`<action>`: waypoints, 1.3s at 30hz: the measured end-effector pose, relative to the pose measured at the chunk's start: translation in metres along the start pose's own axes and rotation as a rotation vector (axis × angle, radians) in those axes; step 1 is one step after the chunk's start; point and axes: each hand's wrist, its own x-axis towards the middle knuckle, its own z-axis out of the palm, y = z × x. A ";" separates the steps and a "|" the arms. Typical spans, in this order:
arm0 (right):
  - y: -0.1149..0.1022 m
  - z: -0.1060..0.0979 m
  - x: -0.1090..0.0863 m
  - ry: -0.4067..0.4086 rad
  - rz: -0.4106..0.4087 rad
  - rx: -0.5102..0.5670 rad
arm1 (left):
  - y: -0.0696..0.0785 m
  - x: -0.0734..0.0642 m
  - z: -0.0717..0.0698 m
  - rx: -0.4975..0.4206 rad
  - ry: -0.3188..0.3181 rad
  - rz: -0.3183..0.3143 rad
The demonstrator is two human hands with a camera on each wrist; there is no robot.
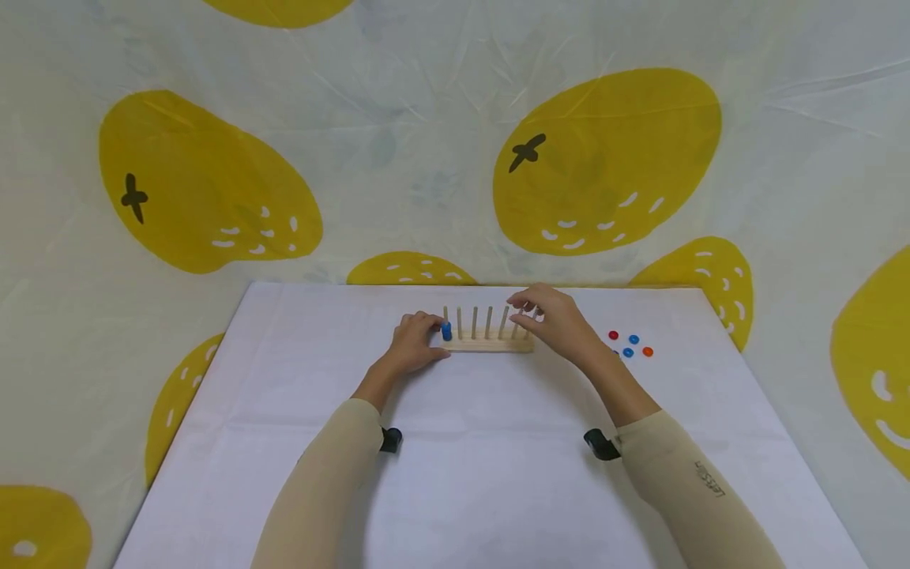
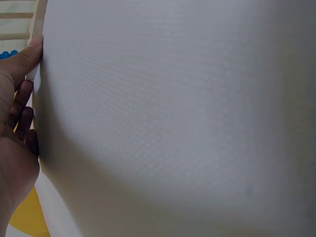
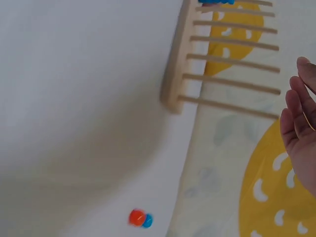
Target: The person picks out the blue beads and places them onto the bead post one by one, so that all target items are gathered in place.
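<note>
A wooden peg rack with a row of upright pegs stands near the back of the white table. Several blue beads are stacked on its leftmost peg. My left hand grips the rack's left end, thumb along the front edge and fingers at the far side beside the beads. In the left wrist view, the thumb lies against the wooden base. Over the right-hand pegs hovers my right hand, fingers loosely bent, with a gap between thumb and forefinger and nothing visible in it.
To the right of the rack lie loose beads: a red bead, an orange bead and several blue ones, such as a blue bead. One is partly hidden by the right forearm. A lemon-patterned cloth hangs behind the table.
</note>
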 end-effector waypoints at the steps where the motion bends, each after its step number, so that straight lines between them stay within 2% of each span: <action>1: 0.004 -0.001 -0.005 0.011 0.004 -0.002 | -0.001 0.000 0.000 0.000 0.001 0.001; 6: 0.029 -0.008 -0.029 0.082 0.017 -0.030 | -0.004 0.002 0.002 -0.004 -0.005 0.012; 10: 0.048 -0.017 -0.047 0.096 0.042 -0.063 | -0.006 0.003 0.002 0.006 0.000 0.014; 14: 0.066 -0.029 -0.063 0.076 0.098 -0.100 | -0.007 0.004 0.003 0.006 0.004 0.020; 23: 0.102 -0.055 -0.094 0.011 0.289 -0.174 | -0.005 0.002 0.002 -0.002 0.002 0.021; 28: 0.121 -0.059 -0.110 0.013 0.317 -0.179 | -0.004 0.001 0.002 -0.009 0.001 0.014; 39: 0.141 -0.058 -0.128 -0.108 0.476 -0.158 | -0.001 0.000 0.002 -0.009 0.006 0.009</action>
